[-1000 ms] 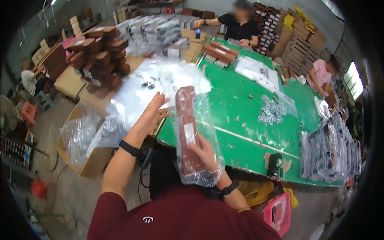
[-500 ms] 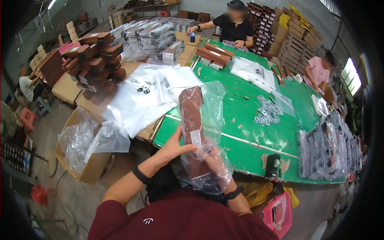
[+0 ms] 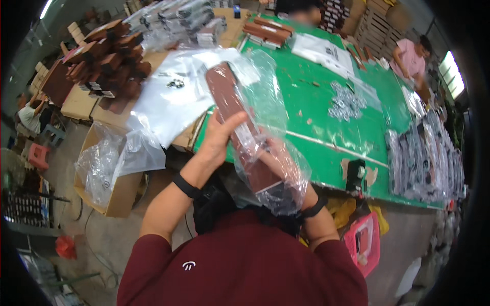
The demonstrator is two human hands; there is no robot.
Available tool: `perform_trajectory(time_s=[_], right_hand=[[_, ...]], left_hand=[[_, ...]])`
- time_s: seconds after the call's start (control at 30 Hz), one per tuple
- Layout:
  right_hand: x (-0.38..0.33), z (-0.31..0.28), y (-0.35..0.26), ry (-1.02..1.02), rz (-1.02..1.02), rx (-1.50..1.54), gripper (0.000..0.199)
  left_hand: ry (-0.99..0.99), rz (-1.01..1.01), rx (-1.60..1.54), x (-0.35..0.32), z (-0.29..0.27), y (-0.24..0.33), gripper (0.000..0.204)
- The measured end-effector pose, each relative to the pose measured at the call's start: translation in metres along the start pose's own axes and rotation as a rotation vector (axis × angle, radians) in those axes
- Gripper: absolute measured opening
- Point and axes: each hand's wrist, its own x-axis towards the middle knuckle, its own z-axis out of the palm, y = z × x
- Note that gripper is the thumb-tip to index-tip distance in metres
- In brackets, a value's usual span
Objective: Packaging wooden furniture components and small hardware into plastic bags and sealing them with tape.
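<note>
A long reddish-brown wooden piece [image 3: 229, 104] sits partly inside a clear plastic bag [image 3: 273, 109], held up in front of me over the near edge of the green table [image 3: 326, 127]. My left hand [image 3: 219, 140] grips the piece at its middle, thumb across the wood. My right hand [image 3: 280, 163] is inside or behind the bag's lower end, holding the bag and the bottom of the piece; its fingers are blurred by the plastic.
A pile of clear bags [image 3: 173, 97] lies at left beside stacked brown wooden pieces [image 3: 107, 66]. A cardboard box [image 3: 109, 173] with plastic stands on the floor. Metal hardware [image 3: 347, 102] and bagged packs [image 3: 426, 158] lie on the table. Other people work at the far end.
My left hand left the pile of bags and came over to grip the wooden piece. The piece and bag have tilted, top end toward the left.
</note>
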Motion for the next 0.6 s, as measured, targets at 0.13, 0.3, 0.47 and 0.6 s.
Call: perform_trajectory(time_s=[0.13,0.3,0.47,0.6], right_hand=[[-0.018,-0.043,0.01,0.019,-0.111,-0.466,0.062],[-0.101,-0.177,0.023,0.747,-0.022,-0.12,0.077],[-0.08,-0.161,0.013,0.539,-0.227,-0.425,0.076],[-0.019,-0.117,-0.003,0.241,-0.148,-0.471,0.096]], left_hand=[[0.113,0.134,-0.134,0.019,-0.029,0.011,0.051],[0.285,0.302,-0.343,0.039,-0.11,0.045,0.047],[0.288,0.276,-0.313,0.03,-0.098,0.032,0.052],[0.093,0.222,-0.16,0.009,-0.063,0.036,0.063]])
